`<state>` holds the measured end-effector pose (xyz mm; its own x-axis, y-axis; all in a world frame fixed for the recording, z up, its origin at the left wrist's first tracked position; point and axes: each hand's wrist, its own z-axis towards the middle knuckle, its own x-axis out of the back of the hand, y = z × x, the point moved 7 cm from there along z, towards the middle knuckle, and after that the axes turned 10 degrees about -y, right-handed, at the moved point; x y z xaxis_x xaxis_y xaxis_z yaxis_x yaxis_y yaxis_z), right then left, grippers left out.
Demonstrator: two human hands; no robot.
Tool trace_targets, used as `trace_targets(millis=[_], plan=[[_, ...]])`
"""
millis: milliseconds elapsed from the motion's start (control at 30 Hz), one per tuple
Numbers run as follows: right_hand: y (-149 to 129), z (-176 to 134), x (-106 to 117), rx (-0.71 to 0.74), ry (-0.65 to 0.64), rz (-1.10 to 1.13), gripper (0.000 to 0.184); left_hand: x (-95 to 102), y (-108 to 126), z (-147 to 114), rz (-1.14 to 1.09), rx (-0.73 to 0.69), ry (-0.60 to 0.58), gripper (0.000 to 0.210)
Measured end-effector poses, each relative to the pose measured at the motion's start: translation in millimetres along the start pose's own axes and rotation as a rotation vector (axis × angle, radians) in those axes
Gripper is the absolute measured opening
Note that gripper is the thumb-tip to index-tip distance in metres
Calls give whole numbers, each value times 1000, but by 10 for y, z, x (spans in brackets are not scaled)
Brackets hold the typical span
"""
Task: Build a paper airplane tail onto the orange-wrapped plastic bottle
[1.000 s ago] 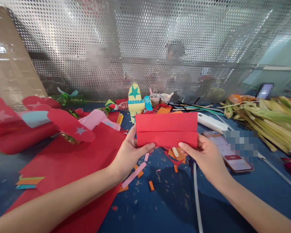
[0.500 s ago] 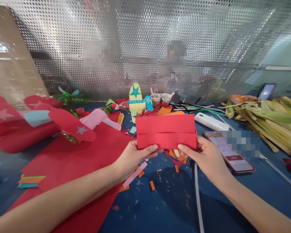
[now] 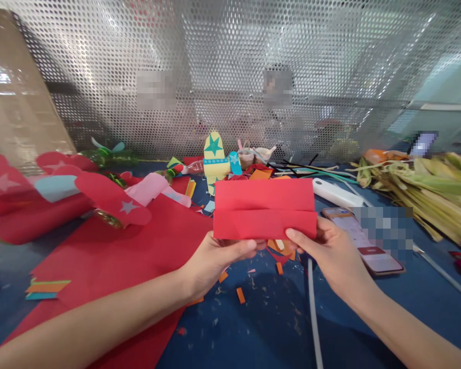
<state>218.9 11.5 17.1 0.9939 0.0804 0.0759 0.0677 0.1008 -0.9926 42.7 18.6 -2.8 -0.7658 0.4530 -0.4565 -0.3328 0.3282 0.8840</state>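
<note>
A folded sheet of red paper [image 3: 264,207] is held up in front of me, with a crease or flap edge running across its middle. My left hand [image 3: 223,259] grips its lower left edge, thumb along the bottom and fingers behind. At the lower right corner, my right hand [image 3: 326,248] pinches the paper with the thumb on its front face. Larger red sheets [image 3: 138,256] lie on the table under my left forearm. Beyond the held paper stands a yellow paper plane [image 3: 216,163] with teal stars.
Red paper planes [image 3: 115,197] crowd the left side. Orange paper scraps [image 3: 241,295] are scattered on the blue table [image 3: 261,328]. To the right lie a phone [image 3: 369,246], a white handle-like tool [image 3: 336,193], a cable [image 3: 314,312] and dried corn husks [image 3: 426,195]. A perforated metal panel [image 3: 223,61] closes the back.
The folded red paper has come slightly nearer and lower. My left thumb has slid off its front to the bottom edge, and my right hand has shifted a little right.
</note>
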Motion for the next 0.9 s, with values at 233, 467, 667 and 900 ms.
trace_targets(millis=[233,467,667,900], plan=[[14,-79,-147,1,-27,63,19,-18,-117,-63,4,9,104,22],[11,-247,-570,180,-341,-129,28,-154,-136,-179,-18,-43,126,23],[-64,-415,-587,264,-289,-435,29,-159,-221,-296,40,-2,185,18],[48,-328,-322,47,-117,-245,35,-106,-125,-217,35,-4,173,17]])
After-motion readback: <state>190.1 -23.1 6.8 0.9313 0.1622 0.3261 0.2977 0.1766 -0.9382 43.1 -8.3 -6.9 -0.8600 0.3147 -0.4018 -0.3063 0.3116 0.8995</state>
